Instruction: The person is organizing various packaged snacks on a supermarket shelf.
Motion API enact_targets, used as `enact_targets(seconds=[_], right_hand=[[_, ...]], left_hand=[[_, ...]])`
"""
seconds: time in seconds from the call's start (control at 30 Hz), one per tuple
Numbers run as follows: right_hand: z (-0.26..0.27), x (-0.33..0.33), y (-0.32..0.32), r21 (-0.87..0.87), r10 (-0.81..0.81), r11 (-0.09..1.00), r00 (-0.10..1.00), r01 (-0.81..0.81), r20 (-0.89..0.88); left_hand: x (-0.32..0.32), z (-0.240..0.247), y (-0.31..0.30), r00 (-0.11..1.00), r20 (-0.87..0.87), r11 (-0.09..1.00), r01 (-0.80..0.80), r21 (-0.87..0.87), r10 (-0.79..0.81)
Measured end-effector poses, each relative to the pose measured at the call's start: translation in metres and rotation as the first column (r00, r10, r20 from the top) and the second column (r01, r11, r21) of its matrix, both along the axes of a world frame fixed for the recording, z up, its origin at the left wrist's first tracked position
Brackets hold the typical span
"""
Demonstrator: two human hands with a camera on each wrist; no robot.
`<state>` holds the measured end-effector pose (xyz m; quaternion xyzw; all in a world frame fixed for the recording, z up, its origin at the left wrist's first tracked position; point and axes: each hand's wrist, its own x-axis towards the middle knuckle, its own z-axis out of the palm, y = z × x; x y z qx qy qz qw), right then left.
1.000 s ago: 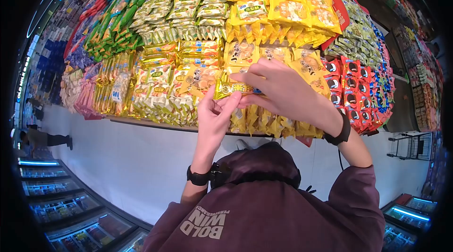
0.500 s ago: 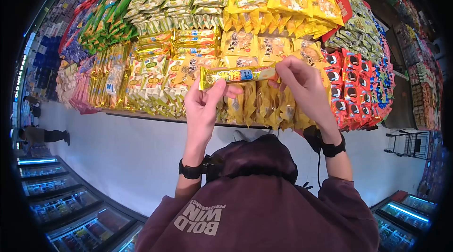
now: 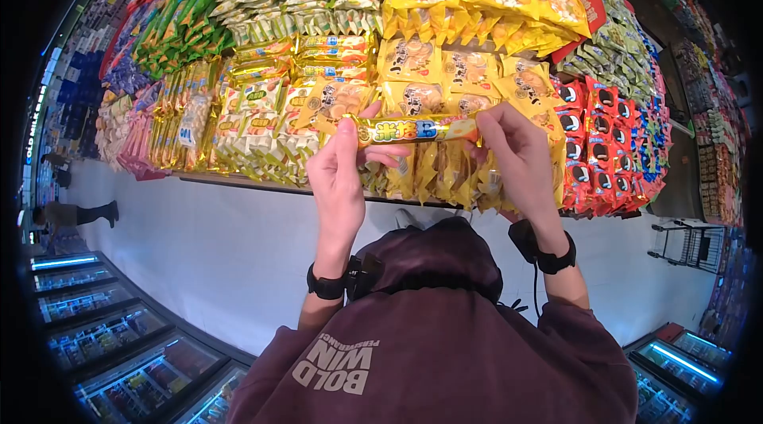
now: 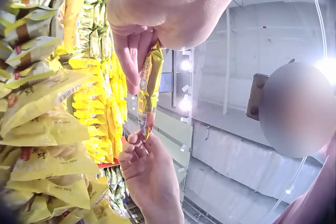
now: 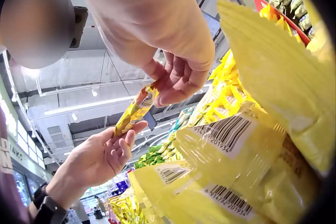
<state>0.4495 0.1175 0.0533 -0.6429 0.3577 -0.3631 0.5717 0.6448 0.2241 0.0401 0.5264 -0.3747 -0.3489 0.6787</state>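
Clearly, the gold-wrapped snack bar (image 3: 417, 130) lies crosswise in front of the person (image 3: 433, 352), spanning the gap from one hand to the other. At the bar's left end, the left hand (image 3: 340, 174) pinches it, thumb pressed on top and the other fingers reaching out beneath. At the bar's right end, the right hand (image 3: 515, 152) pinches the tip between thumb and fingertips, its remaining fingers curled in. The bar's middle, bright with lettering, shows uncovered between them. Just beyond the bar sit yellow packets (image 3: 413, 96); right of it, red packets (image 3: 602, 138) stand in rows.
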Motion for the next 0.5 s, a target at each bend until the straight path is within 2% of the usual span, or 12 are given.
enact_targets(seconds=[0.07,0.17,0.27,0.37,0.47,0.5], right_hand=[[-0.003,-0.002,0.0,-0.02,0.004,1.0,1.0,-0.004,-0.005],[0.008,0.0,0.007,0.076,0.013,0.997,0.999,-0.016,0.039],[0.011,-0.003,0.01,-0.029,0.141,0.989,0.989,-0.142,-0.042],[0.005,-0.003,0.009,-0.095,0.164,0.982,0.986,-0.166,-0.027],[0.013,-0.008,0.008,-0.281,0.135,0.944,0.979,-0.174,-0.151],[0.013,-0.009,0.008,-0.296,0.131,0.941,0.982,-0.167,-0.138]], left_hand=[[-0.001,0.0,0.0,1.0,-0.001,1.0,0.011,0.003,-0.011],[-0.001,0.004,0.001,0.998,-0.003,0.997,0.062,-0.037,-0.062],[0.001,-0.003,0.0,0.994,0.001,0.988,0.112,-0.108,-0.112],[0.0,-0.006,-0.003,0.995,-0.045,0.979,0.084,-0.184,-0.094],[0.009,-0.013,0.004,0.998,-0.004,0.981,0.059,-0.183,-0.061],[0.011,-0.013,0.005,0.998,0.002,0.978,0.061,-0.198,-0.062]])
